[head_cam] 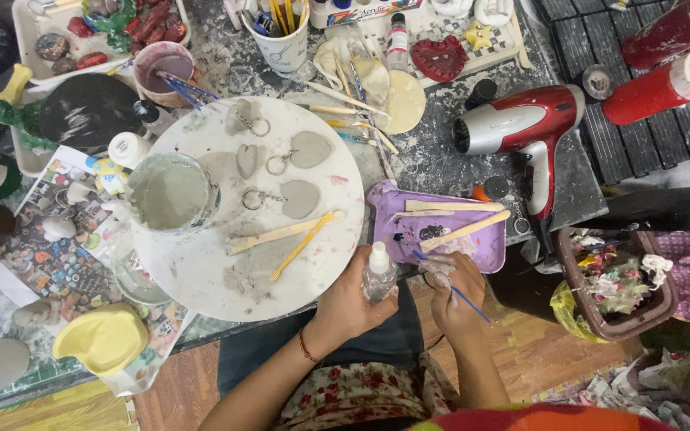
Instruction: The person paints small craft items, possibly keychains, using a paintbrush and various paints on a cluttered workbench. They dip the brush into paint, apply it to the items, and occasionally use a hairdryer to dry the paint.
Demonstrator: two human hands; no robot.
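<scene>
Left hand [351,297] wrapped around a small clear plastic squeeze bottle with white nozzle [378,274], held upright at the near desk edge, nozzle pointing away from the person. Right hand [455,291] pinches a thin blue-handled paintbrush [463,298]; long axis runs diagonally, handle toward lower right, tip toward the purple plastic palette tray [441,247] just beyond the fingers. Two wooden sticks lie across that tray. Left of the bottle: round white board [201,271] carrying grey clay heart keyring pieces [300,198] and a grey-smeared cup [172,194]. Red hair dryer [525,128] stands right of the tray. Desk [433,160] crowded; open room only toward the lap.
</scene>
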